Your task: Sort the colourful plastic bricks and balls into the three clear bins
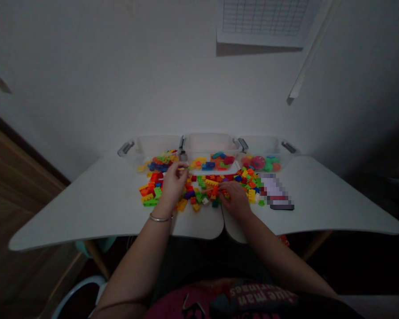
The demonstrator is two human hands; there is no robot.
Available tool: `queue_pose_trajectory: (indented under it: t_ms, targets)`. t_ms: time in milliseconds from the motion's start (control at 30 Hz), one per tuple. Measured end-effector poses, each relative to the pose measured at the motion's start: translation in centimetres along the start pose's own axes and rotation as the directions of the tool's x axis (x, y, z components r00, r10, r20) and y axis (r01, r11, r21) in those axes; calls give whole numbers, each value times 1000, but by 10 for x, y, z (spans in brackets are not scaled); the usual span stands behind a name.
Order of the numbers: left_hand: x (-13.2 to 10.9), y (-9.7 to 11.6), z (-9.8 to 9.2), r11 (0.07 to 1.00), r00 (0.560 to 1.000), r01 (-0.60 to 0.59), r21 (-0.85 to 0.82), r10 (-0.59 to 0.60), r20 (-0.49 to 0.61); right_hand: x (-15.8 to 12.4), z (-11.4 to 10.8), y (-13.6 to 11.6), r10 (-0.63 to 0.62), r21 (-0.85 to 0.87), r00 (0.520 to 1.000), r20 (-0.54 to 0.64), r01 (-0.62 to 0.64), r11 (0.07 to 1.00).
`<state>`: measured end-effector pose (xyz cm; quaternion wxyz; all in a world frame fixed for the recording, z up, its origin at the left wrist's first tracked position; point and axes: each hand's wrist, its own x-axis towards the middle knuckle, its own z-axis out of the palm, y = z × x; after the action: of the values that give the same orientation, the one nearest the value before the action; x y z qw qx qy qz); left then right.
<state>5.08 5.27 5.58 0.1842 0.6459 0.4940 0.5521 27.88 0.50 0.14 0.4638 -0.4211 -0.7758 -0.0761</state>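
Colourful plastic building bricks (195,207) lie in a loose heap across the tabletop. My left hand (175,180) is raised slightly over the heap's left-centre part, thumb and fingers pinched together; whatever is between them is too small to make out. Lower in the heap, my right hand (234,197) has its fingers curled, the tips against an orange building brick (214,192). A yellow brick (212,182) lies just beyond those fingertips. Green and yellow bricks (149,202) sit to the left of my left wrist.
Three clear plastic boxes with grey latches stand along the wall: a left box (158,144), a middle box (209,142) and a right box (259,144), each holding coloured pieces. A phone (282,206) lies right of the heap. Two white tabletops (99,199) meet at a seam before me.
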Motion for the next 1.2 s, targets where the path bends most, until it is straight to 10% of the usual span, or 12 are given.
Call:
queue_pose_trajectory:
  t_ms: [133, 267, 467, 667, 1200]
  targets:
    - [27, -17, -32, 995, 932, -97, -9, 88, -351, 1, -1, 0, -1, -6, 1000, 8, 1, 1000]
    - [46, -25, -55, 991, 893, -114, 73, 134, -429, 2, 0, 0, -4, -18, 1000, 27, 5, 1000]
    - [53, -24, -65, 884, 919, -159, 440, 295, -261, 1, 1, 0, 23, -42, 999, 30, -22, 999]
    - [43, -31, -43, 698, 990, -100, 709, 142, 0, 0, 2, 1, 40, -46, 999, 37, -38, 998]
    - [40, -33, -46, 628, 991, -134, 767, 60, 123, -1, 2, 3, 49, -37, 996, 78, -47, 998]
